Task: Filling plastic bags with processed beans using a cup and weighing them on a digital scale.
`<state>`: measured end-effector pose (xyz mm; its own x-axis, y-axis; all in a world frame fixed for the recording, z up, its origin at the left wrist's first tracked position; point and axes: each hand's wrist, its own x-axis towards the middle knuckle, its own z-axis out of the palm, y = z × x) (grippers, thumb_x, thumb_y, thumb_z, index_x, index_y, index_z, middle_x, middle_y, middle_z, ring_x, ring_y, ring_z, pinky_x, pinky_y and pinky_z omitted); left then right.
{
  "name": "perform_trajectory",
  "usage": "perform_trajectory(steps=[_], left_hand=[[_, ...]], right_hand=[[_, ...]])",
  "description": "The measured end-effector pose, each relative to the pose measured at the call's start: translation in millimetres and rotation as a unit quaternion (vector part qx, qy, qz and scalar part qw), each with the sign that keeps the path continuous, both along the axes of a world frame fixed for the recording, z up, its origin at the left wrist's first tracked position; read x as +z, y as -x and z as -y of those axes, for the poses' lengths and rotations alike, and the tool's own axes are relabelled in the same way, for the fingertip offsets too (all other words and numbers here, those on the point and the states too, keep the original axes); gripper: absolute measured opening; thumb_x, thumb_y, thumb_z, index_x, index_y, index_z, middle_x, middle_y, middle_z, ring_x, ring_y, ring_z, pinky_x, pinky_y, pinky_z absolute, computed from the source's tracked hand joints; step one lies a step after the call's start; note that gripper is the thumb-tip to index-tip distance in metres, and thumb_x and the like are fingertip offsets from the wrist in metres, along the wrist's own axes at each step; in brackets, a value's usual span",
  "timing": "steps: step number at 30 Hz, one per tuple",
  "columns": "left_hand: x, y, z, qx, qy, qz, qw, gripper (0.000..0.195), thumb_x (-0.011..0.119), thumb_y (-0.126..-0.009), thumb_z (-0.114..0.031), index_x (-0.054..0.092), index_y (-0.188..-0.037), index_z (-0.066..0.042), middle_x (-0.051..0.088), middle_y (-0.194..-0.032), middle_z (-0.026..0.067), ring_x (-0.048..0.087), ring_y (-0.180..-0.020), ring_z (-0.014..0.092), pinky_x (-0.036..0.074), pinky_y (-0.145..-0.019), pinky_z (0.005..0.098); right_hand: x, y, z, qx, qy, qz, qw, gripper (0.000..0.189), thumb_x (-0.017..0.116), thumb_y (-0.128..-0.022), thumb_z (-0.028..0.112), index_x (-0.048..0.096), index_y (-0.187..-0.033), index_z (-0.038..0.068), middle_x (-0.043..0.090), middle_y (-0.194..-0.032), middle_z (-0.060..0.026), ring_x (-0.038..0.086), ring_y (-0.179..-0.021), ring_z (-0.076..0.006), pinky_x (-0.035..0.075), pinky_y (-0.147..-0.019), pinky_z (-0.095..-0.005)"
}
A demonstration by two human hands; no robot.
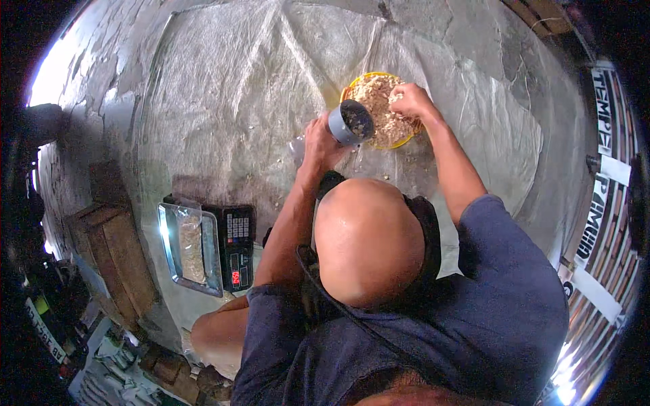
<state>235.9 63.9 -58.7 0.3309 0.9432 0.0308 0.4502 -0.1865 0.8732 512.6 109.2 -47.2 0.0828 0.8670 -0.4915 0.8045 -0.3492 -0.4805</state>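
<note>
My left hand is wrapped around a short grey plastic cylinder, like a cup or a length of pipe. Its wide mouth is tilted towards me, and a few pale bits cling to the dark inside. Clear plastic shows beside that hand; whether it is joined to the cylinder I cannot tell. A yellow-rimmed round basket stands just right of the cylinder, heaped with pale beans or grains. Over its right side, my right hand has its fingers curled on some of the grains.
Left of me, a digital scale with a lit red display bears a metal tray. A filled clear bag lies on the tray. Beyond it stands a wooden crate. Creased sheeting covers the floor, with scattered grains near the basket.
</note>
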Motion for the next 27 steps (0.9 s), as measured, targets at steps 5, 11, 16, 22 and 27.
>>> perform_trajectory(steps=[5,11,16,22,27], left_hand=[[-5,-13,-6,-0.034,-0.019,-0.054,0.998,0.059,0.083,-0.059,-0.025,0.059,-0.110,-0.009,0.064,-0.098,0.0109,0.058,-0.098,0.034,0.043,-0.089,0.0444],[-18,-14,-3,-0.038,-0.015,-0.020,0.999,0.060,0.084,-0.059,-0.027,0.059,-0.111,-0.010,0.063,-0.100,0.0109,0.058,-0.098,0.034,0.043,-0.090,0.0453],[-14,-14,2,-0.024,-0.011,0.058,0.998,0.063,0.086,-0.058,-0.025,0.060,-0.114,-0.009,0.062,-0.102,0.0111,0.056,-0.097,0.036,0.047,-0.085,0.0456],[-26,11,6,-0.002,-0.001,0.008,1.000,0.057,0.087,-0.055,-0.021,0.062,-0.106,-0.009,0.063,-0.098,0.0114,0.056,-0.094,0.037,0.047,-0.082,0.0466],[-10,13,11,0.020,0.019,0.025,0.999,0.055,0.086,-0.056,-0.017,0.062,-0.105,-0.009,0.063,-0.099,0.0118,0.056,-0.096,0.038,0.047,-0.083,0.0462]], right_hand=[[15,-17,1,-0.069,0.030,-0.131,0.989,0.032,0.073,-0.067,0.019,0.070,-0.098,0.009,0.069,-0.068,-0.0073,0.065,-0.058,-0.0138,0.053,-0.057,-0.0310],[63,80,23,0.236,-0.200,-0.120,0.943,0.029,0.074,-0.071,0.015,0.070,-0.098,0.004,0.071,-0.082,-0.0056,0.067,-0.080,-0.0143,0.052,-0.072,-0.0311],[71,76,19,0.167,-0.169,-0.109,0.965,0.024,0.071,-0.074,0.016,0.072,-0.096,0.006,0.072,-0.082,-0.0086,0.067,-0.075,-0.0138,0.052,-0.069,-0.0307],[32,44,-17,0.066,-0.209,0.002,0.976,0.013,0.061,-0.076,0.016,0.065,-0.074,0.003,0.066,-0.073,-0.0157,0.065,-0.067,-0.0314,0.051,-0.063,-0.0394],[-11,45,-41,0.279,-0.354,0.051,0.891,0.015,0.057,-0.077,0.014,0.065,-0.078,0.002,0.064,-0.080,-0.0235,0.065,-0.080,-0.0394,0.052,-0.071,-0.0482]])
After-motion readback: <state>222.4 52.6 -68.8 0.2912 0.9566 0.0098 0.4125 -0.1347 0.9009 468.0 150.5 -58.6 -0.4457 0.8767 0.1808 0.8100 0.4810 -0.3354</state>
